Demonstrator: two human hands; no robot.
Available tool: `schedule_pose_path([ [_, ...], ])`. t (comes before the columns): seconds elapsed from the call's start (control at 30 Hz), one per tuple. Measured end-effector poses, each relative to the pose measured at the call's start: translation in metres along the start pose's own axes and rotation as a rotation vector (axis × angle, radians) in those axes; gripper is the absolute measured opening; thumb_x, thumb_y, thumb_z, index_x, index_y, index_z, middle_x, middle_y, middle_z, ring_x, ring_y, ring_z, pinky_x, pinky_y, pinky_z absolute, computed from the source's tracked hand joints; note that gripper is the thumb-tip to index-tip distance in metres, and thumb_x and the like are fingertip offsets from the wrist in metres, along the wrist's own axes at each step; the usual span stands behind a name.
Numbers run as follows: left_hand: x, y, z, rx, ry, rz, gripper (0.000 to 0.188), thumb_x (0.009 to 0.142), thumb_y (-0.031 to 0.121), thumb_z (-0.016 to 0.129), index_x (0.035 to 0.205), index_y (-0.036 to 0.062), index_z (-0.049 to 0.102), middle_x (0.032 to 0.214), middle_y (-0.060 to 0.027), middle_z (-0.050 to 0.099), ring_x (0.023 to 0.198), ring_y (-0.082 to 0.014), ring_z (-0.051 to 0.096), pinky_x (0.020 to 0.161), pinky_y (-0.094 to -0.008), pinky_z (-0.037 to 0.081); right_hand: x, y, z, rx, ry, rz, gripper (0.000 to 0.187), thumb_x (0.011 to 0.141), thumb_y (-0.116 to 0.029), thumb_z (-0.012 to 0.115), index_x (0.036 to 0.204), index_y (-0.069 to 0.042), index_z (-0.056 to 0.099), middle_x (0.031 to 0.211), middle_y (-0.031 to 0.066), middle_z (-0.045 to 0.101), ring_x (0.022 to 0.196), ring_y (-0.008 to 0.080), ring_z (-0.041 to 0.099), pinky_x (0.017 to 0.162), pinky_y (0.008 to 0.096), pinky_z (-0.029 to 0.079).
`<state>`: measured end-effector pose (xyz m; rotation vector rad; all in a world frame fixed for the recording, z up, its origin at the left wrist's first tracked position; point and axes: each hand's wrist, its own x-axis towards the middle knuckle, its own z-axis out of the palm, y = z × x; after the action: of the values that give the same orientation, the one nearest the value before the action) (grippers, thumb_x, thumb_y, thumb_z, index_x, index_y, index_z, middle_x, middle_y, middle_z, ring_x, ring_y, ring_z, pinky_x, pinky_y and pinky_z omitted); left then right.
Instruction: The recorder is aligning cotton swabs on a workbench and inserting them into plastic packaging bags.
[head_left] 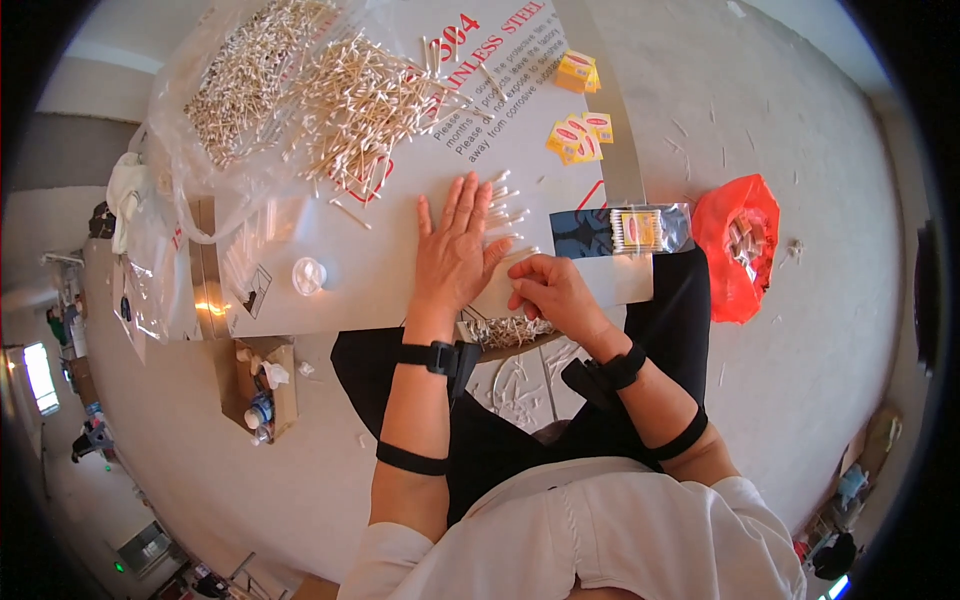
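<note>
My left hand (455, 245) lies flat on the film-covered steel tabletop (400, 300), fingers stretched out, beside a few loose cotton swabs (508, 212). Close to its right, near the table's front edge, my right hand (562, 295) is closed with the thumb against the curled fingers. Whatever may be between those fingertips is hidden or too small to make out. A clear packet of cotton swabs (622, 231) with a yellow label lies just beyond the right hand. At the far left, a large heap of cotton swabs (365, 105) spills from a clear plastic bag (170, 170).
Yellow cards lie in a spread group (580, 140) and a stack (577, 73) at the far right. A small white round tub (308, 276) stands left. An open red bag (740, 245) is right of the table. Below the front edge are a swab-filled container (508, 332) and a cardboard box (284, 410).
</note>
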<state>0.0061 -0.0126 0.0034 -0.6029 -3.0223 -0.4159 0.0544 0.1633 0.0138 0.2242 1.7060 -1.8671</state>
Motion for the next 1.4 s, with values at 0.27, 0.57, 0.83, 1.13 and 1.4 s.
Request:
schedule_pose_path([
  [0.27, -0.007, -0.005, 0.007, -0.59, 0.229, -0.083, 0.065, 0.1, 0.042, 0.046, 0.15, 0.003, 0.03, 0.156, -0.014, 0.031, 0.145, -0.0286, 0.028, 0.118, -0.0498, 0.015, -0.004, -0.004, 0.007, 0.237, 0.042, 0.079, 0.019, 0.093, -0.005, 0.056, 0.11, 0.004, 0.06, 0.076, 0.0071, 0.068, 0.056, 0.0065, 0.054, 0.048, 0.0193, 0.04],
  [0.57, 0.01, 0.012, 0.023, -1.332, 0.606, -0.317, 0.071, 0.102, 0.049, 0.04, 0.149, -0.0018, 0.027, 0.155, -0.0168, 0.03, 0.143, -0.0305, 0.028, 0.118, -0.0448, 0.019, 0.041, -0.011, -0.008, 0.002, 0.417, -0.762, 0.041, 0.102, -0.022, 0.05, 0.135, 0.003, 0.049, 0.135, 0.0135, 0.055, 0.129, 0.0226, 0.048, 0.109, 0.0338, 0.035],
  [0.83, 0.012, 0.026, 0.026, -1.44, 0.696, -0.354, 0.07, 0.102, 0.051, 0.039, 0.148, -0.0006, 0.03, 0.152, -0.0153, 0.034, 0.142, -0.0281, 0.031, 0.117, -0.043, 0.021, 0.07, -0.009, 0.011, 0.093, 0.267, -0.673, 0.049, 0.105, -0.031, 0.043, 0.141, 0.001, 0.045, 0.145, 0.0142, 0.047, 0.137, 0.0239, 0.039, 0.115, 0.0346, 0.026],
  [1.13, -0.011, 0.022, 0.01, -0.957, 0.507, -0.372, 0.07, 0.1, 0.047, 0.045, 0.151, 0.002, 0.028, 0.157, -0.015, 0.028, 0.146, -0.0298, 0.023, 0.118, -0.0485, 0.017, 0.052, -0.007, -0.006, 0.439, 0.306, -0.562, 0.055, 0.106, -0.036, 0.036, 0.141, 0.006, 0.041, 0.147, 0.0162, 0.043, 0.139, 0.0248, 0.038, 0.118, 0.0378, 0.027],
  [1.4, -0.021, 0.042, 0.005, -0.007, -0.022, -0.126, 0.09, 0.085, 0.053, 0.062, 0.152, 0.0036, 0.026, 0.16, -0.0179, 0.019, 0.149, -0.0312, 0.016, 0.118, -0.0576, 0.007, 0.024, -0.002, -0.006, 0.555, 0.368, -0.523, 0.05, 0.106, -0.033, 0.036, 0.137, 0.006, 0.045, 0.144, 0.0171, 0.047, 0.136, 0.0258, 0.043, 0.116, 0.038, 0.031],
])
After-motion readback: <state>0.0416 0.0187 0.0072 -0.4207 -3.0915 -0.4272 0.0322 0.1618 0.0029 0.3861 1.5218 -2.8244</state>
